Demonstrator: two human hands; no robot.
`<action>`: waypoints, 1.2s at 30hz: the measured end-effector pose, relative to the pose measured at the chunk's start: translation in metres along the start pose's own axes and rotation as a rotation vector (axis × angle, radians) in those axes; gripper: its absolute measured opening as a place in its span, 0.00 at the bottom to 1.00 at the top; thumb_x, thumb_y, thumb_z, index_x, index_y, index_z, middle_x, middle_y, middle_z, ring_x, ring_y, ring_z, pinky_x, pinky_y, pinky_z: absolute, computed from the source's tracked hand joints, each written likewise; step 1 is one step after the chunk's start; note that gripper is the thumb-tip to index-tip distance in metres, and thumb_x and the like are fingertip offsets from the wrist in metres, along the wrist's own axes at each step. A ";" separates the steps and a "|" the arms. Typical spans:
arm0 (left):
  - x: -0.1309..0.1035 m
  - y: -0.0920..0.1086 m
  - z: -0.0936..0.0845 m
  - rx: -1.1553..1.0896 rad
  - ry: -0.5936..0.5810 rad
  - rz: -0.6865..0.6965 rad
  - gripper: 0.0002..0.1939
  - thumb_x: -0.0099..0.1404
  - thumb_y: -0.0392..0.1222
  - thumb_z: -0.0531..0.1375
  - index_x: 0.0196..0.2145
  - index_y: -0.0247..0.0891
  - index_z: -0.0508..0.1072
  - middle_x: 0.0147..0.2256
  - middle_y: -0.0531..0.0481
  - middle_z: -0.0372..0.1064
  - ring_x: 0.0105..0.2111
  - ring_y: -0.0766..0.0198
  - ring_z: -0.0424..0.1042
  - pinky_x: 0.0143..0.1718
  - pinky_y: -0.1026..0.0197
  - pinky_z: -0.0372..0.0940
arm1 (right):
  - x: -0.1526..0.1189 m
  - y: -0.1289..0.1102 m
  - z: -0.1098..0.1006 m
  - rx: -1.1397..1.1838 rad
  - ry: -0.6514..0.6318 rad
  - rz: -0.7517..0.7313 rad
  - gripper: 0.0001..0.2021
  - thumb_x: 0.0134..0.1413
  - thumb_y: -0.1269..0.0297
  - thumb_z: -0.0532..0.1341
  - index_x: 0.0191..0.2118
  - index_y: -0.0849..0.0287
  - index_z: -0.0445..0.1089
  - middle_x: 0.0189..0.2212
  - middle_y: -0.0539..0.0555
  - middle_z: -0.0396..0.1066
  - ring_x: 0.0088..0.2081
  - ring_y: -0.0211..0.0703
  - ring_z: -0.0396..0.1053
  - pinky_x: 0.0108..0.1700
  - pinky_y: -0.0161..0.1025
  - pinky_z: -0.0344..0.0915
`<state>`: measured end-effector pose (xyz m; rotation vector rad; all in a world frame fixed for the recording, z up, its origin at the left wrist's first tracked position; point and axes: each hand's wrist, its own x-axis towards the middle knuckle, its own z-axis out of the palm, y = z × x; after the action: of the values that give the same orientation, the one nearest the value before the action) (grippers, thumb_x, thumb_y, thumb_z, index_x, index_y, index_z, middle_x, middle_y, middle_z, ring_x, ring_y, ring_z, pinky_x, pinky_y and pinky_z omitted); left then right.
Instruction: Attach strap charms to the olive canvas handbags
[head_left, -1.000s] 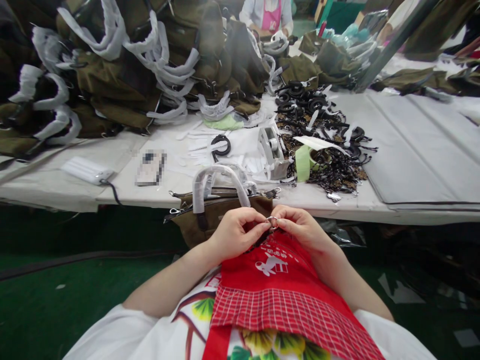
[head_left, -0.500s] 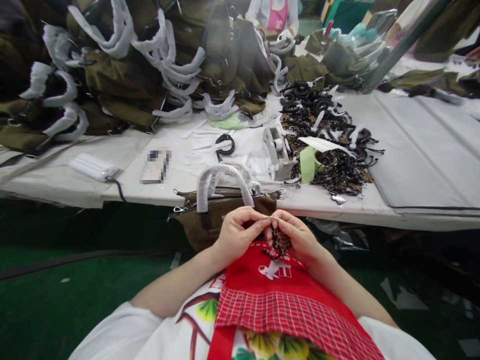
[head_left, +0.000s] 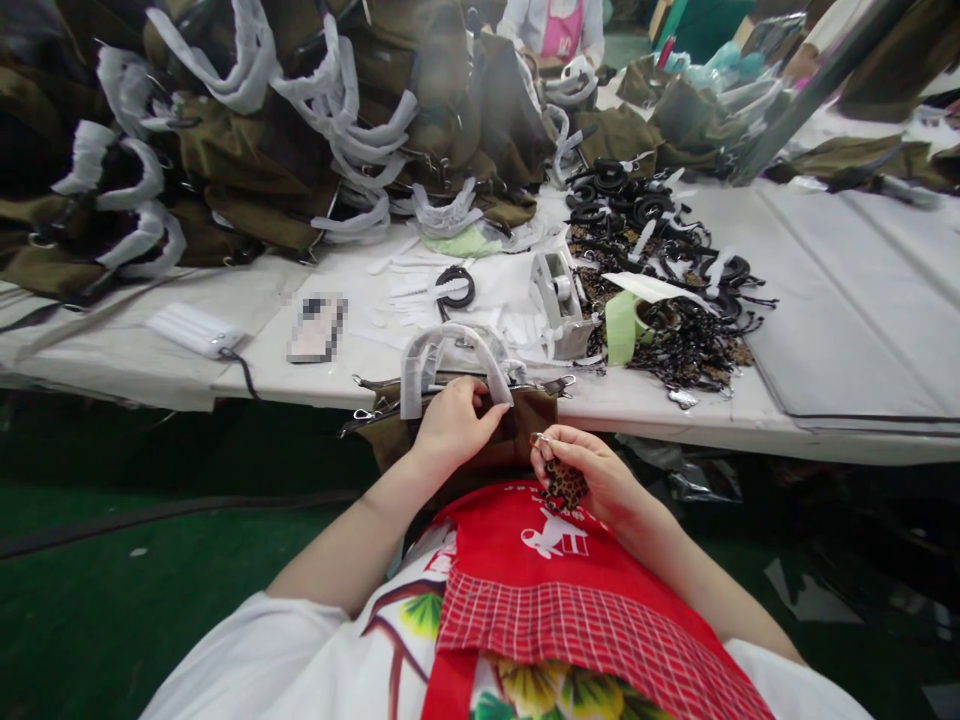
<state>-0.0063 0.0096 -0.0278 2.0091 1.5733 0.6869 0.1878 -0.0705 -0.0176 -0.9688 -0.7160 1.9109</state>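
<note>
An olive-brown bag (head_left: 534,430) with handles (head_left: 411,375) wrapped in white leans against the table's front edge, its zipped top facing up. My left hand (head_left: 454,425) is at the bag's top, thumb and fingers bent around the right end of the front handle. To the right and slightly lower, my right hand (head_left: 589,470) pinches a small leopard-print piece (head_left: 564,486) by its metal ring, over my red apron.
Behind the bag, a grey dispenser (head_left: 556,300) and a coiled black strap (head_left: 454,288) lie on the white table (head_left: 637,410). A tangled heap of straps (head_left: 675,340) is to the right, wrapped bags (head_left: 255,160) at the left. A person (head_left: 559,30) sits across.
My left hand has left the metal ring and moved left and up to the bag's handle. My right hand keeps the leopard-print piece near the same place.
</note>
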 end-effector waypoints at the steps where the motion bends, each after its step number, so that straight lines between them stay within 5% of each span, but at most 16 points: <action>1: 0.004 0.002 -0.001 -0.034 -0.025 0.008 0.14 0.58 0.49 0.66 0.35 0.34 0.74 0.30 0.47 0.73 0.29 0.61 0.71 0.33 0.58 0.67 | 0.002 0.001 0.002 0.007 0.006 0.011 0.12 0.51 0.57 0.67 0.27 0.59 0.67 0.24 0.50 0.69 0.25 0.36 0.63 0.27 0.33 0.57; 5: 0.015 0.012 -0.012 -0.302 -0.182 0.099 0.09 0.57 0.45 0.65 0.33 0.36 0.76 0.29 0.50 0.75 0.28 0.63 0.72 0.31 0.62 0.67 | 0.008 0.005 0.007 0.045 0.004 0.054 0.11 0.49 0.58 0.67 0.27 0.59 0.67 0.23 0.50 0.69 0.23 0.36 0.62 0.25 0.32 0.56; 8: 0.019 0.022 -0.022 -0.241 -0.250 0.178 0.06 0.60 0.43 0.63 0.32 0.38 0.78 0.31 0.50 0.77 0.31 0.60 0.74 0.34 0.61 0.67 | 0.012 0.005 0.008 0.081 -0.008 0.117 0.11 0.48 0.58 0.67 0.26 0.59 0.67 0.21 0.51 0.69 0.22 0.36 0.62 0.22 0.31 0.56; 12: 0.017 0.035 -0.027 0.121 -0.207 0.146 0.14 0.63 0.51 0.62 0.29 0.38 0.78 0.28 0.46 0.76 0.31 0.55 0.75 0.35 0.58 0.65 | 0.017 0.006 0.014 0.099 0.032 0.189 0.10 0.47 0.59 0.66 0.27 0.60 0.68 0.20 0.50 0.69 0.21 0.35 0.63 0.21 0.31 0.56; 17: 0.006 0.041 -0.015 0.200 -0.143 0.096 0.20 0.65 0.55 0.59 0.27 0.36 0.78 0.25 0.44 0.75 0.28 0.56 0.74 0.32 0.58 0.64 | 0.024 0.014 0.023 0.128 0.126 0.288 0.07 0.43 0.65 0.66 0.26 0.63 0.70 0.19 0.52 0.70 0.20 0.35 0.65 0.21 0.31 0.59; 25: -0.013 0.037 -0.008 0.101 -0.029 0.110 0.20 0.66 0.55 0.58 0.27 0.36 0.77 0.24 0.46 0.75 0.26 0.58 0.73 0.30 0.59 0.63 | 0.030 0.024 0.019 0.326 0.220 0.338 0.03 0.50 0.67 0.61 0.28 0.60 0.67 0.20 0.51 0.70 0.20 0.36 0.65 0.21 0.32 0.61; 31: -0.030 0.028 -0.007 -0.040 0.089 0.294 0.16 0.69 0.49 0.56 0.29 0.37 0.75 0.30 0.46 0.75 0.31 0.60 0.75 0.35 0.59 0.67 | 0.025 0.016 0.020 0.448 0.224 0.344 0.04 0.51 0.66 0.59 0.28 0.59 0.64 0.20 0.50 0.69 0.19 0.34 0.64 0.19 0.28 0.57; 36: -0.032 0.011 0.002 -0.456 0.116 0.017 0.13 0.65 0.48 0.60 0.28 0.37 0.73 0.26 0.50 0.74 0.28 0.63 0.74 0.32 0.62 0.68 | 0.025 0.019 0.019 0.397 0.152 0.229 0.07 0.49 0.62 0.63 0.29 0.58 0.65 0.22 0.48 0.69 0.21 0.33 0.63 0.21 0.28 0.57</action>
<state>-0.0039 -0.0242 -0.0247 1.6698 1.3128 1.0759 0.1552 -0.0599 -0.0302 -0.9556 -0.1294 2.0457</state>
